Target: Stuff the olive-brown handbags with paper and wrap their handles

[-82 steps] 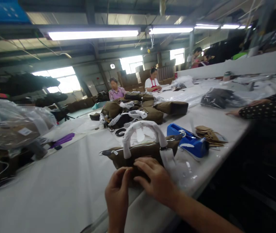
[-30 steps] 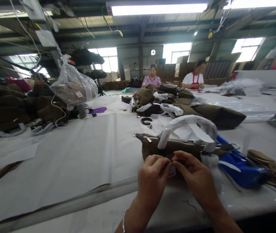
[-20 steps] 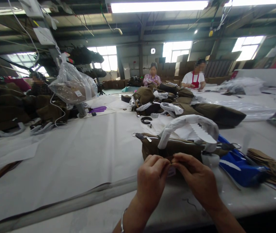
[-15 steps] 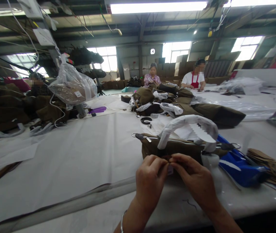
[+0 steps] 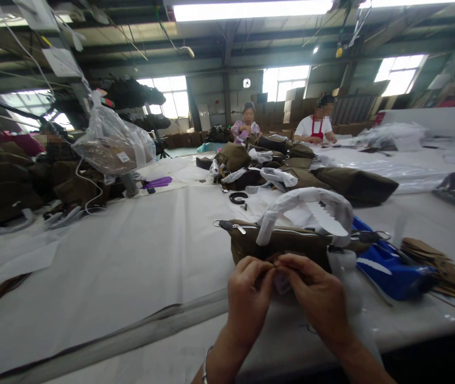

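Olive-brown fabric handbag [image 5: 303, 246] with a silver zip stands upright close to the near edge of the long white-covered table [image 5: 143, 256], its white-wrapped arched handle [image 5: 272, 213] raised above the zip. We have both hands at its front: our left hand [image 5: 247, 298], with a thin silver bangle [image 5: 205, 365] at the wrist, and our right hand [image 5: 319, 298]. Thumb and forefinger of each are closed in a pinch, the fingertips meeting; what lies between them is too small for us to tell. Just below the fingertips shows a small pale tag [image 5: 282, 284], partly covered by our right hand.

Nearly three seconds ago our hands were apart, the right one's fingers spread over the bag's front; now they come together. Our view has also turned, so more of the table's left side shows, and the dotted sleeve over its right edge has gone from sight.

Touching or just beside the bag's right end, nearer the right edge, lies a blue plastic tool with a white stripe [image 5: 395, 273], then a stack of brown card pieces [image 5: 431, 266]. Toward the far edge, olive-brown bags are heaped [image 5: 231, 158].
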The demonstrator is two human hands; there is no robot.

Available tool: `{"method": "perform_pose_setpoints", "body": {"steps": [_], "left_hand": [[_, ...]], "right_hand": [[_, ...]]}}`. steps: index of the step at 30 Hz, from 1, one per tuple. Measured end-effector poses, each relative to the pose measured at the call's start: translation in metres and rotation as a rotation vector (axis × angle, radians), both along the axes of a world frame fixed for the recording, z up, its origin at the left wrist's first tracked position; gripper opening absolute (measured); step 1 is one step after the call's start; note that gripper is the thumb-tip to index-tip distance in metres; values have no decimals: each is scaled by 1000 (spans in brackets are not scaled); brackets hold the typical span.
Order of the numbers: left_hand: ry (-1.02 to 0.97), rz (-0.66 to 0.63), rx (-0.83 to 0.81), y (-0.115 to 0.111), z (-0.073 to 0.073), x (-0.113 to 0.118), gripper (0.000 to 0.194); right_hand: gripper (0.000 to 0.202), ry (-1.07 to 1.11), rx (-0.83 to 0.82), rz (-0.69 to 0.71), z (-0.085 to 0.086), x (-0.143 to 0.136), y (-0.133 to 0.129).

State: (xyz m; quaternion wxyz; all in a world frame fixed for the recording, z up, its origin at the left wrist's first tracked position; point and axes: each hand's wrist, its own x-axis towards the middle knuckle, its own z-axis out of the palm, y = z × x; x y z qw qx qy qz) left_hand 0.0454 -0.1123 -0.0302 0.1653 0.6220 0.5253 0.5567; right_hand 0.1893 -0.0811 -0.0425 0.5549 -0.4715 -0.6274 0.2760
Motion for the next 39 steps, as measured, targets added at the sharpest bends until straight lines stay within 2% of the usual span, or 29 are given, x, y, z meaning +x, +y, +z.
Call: {"method": "perform_pose_setpoints", "body": {"steps": [4, 8, 13, 20, 25, 28, 31, 33, 34, 36, 37, 39], "left_hand": [[-64, -31, -28, 1, -3, -2, 10], [-86, -56, -53, 2, -1, -6, 10], [-82, -37, -74, 0, 1, -13, 11], [-180, -80, -117, -9, -10, -19, 14], [-146, -57, -135, -10, -8, -18, 17], [-161, -24, -150, -11, -10, -21, 22], [-285, 127, -180, -12, -18, -35, 37], [-364, 216, -197, -6, -27, -49, 54], [-377, 219, -202, 0, -32, -56, 63], [-359, 151, -210, 17, -42, -67, 83], [-344, 92, -221, 26, -46, -69, 94], [-326, -34, -264, 45, -50, -69, 111]], "right_hand": [[14, -46, 48, 25, -4, -1, 0], [14, -90, 140, 56, -8, 3, -3], [23, -215, 251, -102, -9, 14, -4], [46, -317, 118, 37, -6, 13, -3], [36, -294, 21, 70, -4, 10, 3], [29, -279, 72, 58, -2, 14, 4], [21, -267, 270, -15, -1, 32, -6], [18, -275, 415, -125, -4, 54, -16], [16, -281, 449, -204, -8, 67, -21], [22, -276, 370, -368, -23, 90, -24], [35, -260, 263, -415, -33, 100, -23], [68, -219, -1, -382, -55, 111, -14]]}}
